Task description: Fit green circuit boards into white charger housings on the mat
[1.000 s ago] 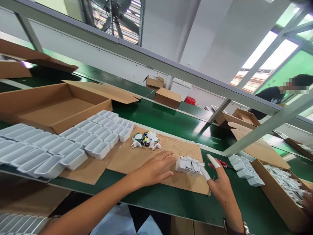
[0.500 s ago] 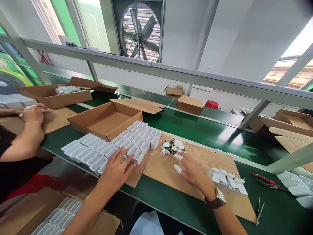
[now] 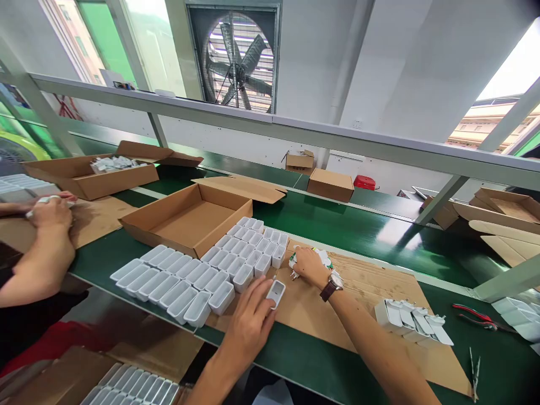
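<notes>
My left hand (image 3: 250,319) is closed round a small white plastic shell (image 3: 276,293), lifted just off the brown cardboard sheet (image 3: 363,287). To its left, rows of the same white shells (image 3: 202,273) stand side by side. Farther back, my right hand (image 3: 307,264), with a wristwatch on the wrist, is curled over a small pile of green circuit boards with white plug parts (image 3: 324,257); what its fingers grip is hidden. A cluster of white covers (image 3: 411,320) lies at the right end of the sheet.
An open cardboard box (image 3: 185,216) stands behind the shells. Red-handled pliers (image 3: 472,315) and tweezers (image 3: 475,365) lie on the green belt at right. Another person's hands (image 3: 46,211) work at far left by a box of parts (image 3: 95,169). More trays (image 3: 130,385) sit below.
My left hand has picked one white shell out of the rows and drawn it right. My right hand has reached forward onto the circuit board pile and closed over it.
</notes>
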Tool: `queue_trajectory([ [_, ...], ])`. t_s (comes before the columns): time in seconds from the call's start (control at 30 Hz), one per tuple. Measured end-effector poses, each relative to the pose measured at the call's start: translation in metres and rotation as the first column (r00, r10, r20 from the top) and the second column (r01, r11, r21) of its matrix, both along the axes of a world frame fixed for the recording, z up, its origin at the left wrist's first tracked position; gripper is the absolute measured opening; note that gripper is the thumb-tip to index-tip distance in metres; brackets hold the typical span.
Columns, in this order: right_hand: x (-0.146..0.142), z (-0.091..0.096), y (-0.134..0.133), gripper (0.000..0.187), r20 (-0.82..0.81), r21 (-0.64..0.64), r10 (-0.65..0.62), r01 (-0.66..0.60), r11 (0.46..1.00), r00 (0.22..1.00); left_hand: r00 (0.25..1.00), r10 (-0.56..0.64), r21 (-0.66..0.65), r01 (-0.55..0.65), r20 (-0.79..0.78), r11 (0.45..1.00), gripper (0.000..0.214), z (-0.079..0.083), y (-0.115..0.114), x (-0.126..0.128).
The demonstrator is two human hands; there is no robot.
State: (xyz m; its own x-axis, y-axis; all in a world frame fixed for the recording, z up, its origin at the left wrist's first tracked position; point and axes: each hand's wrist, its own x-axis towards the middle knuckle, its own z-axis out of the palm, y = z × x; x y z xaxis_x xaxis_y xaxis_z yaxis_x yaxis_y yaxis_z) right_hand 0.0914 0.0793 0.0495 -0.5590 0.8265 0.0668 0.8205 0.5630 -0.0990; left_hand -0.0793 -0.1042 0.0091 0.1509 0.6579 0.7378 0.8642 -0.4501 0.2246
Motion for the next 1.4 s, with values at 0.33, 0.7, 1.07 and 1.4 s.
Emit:
queue_trajectory([
  [0.33,0.017,0.011,-0.030,0.049,-0.211,0.028,0.038,-0.033,0.999,0.977,0.936,-0.155,-0.205,0.227,0.316,0.952,0.008,-0.027,-0.008,0.020],
  [0.7,0.097,-0.002,-0.054,0.035,-0.375,-0.323,-0.069,-0.061,0.945,0.924,0.935,-0.152,-0.215,0.229,0.321,0.949,0.006,-0.028,-0.010,0.020],
  [1.07,0.108,-0.014,-0.087,0.026,-0.214,-0.085,0.123,-0.143,0.986,0.969,0.952,-0.110,-0.190,0.168,0.284,0.967,0.029,-0.033,-0.009,0.021],
  [1.4,0.113,-0.053,-0.095,0.060,-0.368,-0.001,0.099,-0.107,0.994,0.924,0.971,-0.061,-0.504,0.173,0.231,0.846,0.063,-0.020,0.017,0.020],
])
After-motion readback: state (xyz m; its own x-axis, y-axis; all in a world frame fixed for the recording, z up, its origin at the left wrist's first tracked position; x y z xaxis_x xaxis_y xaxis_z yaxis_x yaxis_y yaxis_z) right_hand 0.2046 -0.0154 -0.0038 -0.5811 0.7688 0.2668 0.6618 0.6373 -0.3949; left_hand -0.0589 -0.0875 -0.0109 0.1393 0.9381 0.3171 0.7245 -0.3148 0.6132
